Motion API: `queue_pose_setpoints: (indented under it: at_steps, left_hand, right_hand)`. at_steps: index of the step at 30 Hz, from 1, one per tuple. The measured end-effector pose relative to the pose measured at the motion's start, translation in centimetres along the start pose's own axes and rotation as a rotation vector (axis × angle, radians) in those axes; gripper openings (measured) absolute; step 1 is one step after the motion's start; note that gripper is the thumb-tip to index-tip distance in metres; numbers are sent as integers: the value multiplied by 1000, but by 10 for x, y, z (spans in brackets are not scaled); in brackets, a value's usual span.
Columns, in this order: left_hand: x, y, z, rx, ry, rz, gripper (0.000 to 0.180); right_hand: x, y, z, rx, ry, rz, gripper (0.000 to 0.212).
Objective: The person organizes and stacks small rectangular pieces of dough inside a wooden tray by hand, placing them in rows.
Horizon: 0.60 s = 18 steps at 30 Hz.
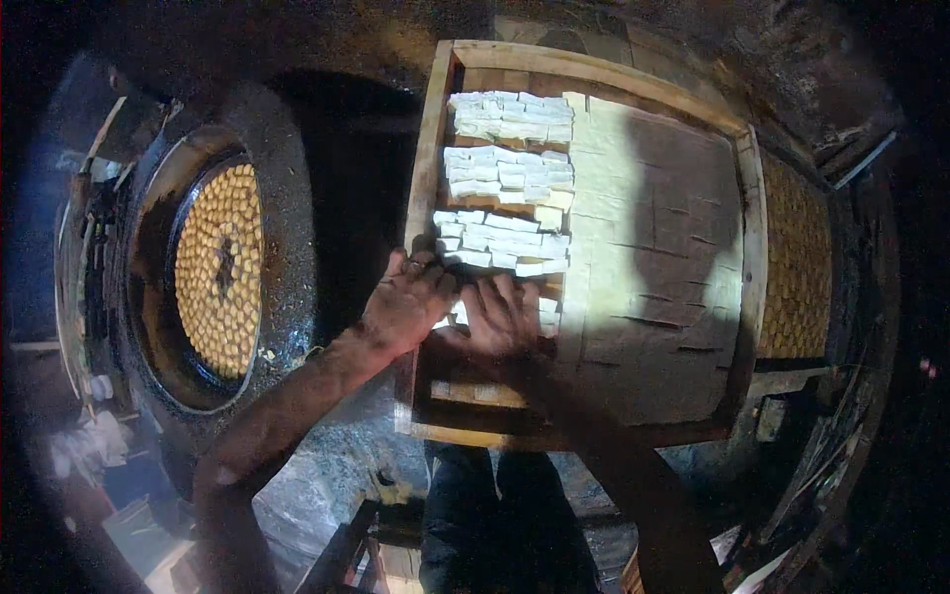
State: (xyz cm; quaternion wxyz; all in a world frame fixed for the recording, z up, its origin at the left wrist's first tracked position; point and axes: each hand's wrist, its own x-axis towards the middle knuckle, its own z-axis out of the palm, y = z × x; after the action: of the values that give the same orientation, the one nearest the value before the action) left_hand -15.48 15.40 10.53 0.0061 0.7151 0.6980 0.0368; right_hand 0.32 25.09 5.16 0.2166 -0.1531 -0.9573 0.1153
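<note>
A wooden-framed tray [753, 228] lies before me. On its left side are rows of pale, cut, tofu-like blocks [505, 178]; a wide uncut-looking pale slab [683, 208], scored with short slits, fills the right side, partly in shadow. My left hand [411, 297] rests over the tray's left edge with its fingers curled at the nearest row; what they hold is hidden. Close beside it, my right hand [500, 312] bends its fingers down over pale blocks of that same row. Some white pieces show between and beside the hands.
To the left, a large round pan [148, 257] holds dark liquid and many golden pieces [220, 267] packed in rings. Beyond the tray's right edge is a surface covered with golden-brown pieces [797, 272]. Sticks [841, 465] lie at the lower right. My legs [505, 525] are below the tray.
</note>
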Motion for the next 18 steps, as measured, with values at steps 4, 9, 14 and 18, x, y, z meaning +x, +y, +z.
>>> queue_pose_setpoints:
  at_steps: [4, 9, 14, 18]
  left_hand:
    - [2, 4, -12, 49, -202, -7, 31]
    - [0, 0, -11, 57, -97, 41, 28]
    - [0, 1, -23, -7, -165, 43, 37]
    - [0, 6, -29, -66, -329, -4, 51]
  right_hand:
    - [2, -2, -1, -15, 69, -12, 59]
    - [0, -1, 6, -10, 41, 16, 61]
    - [-1, 3, 6, -25, 12, -10, 60]
    - [4, 7, -6, -25, -129, -52, 57]
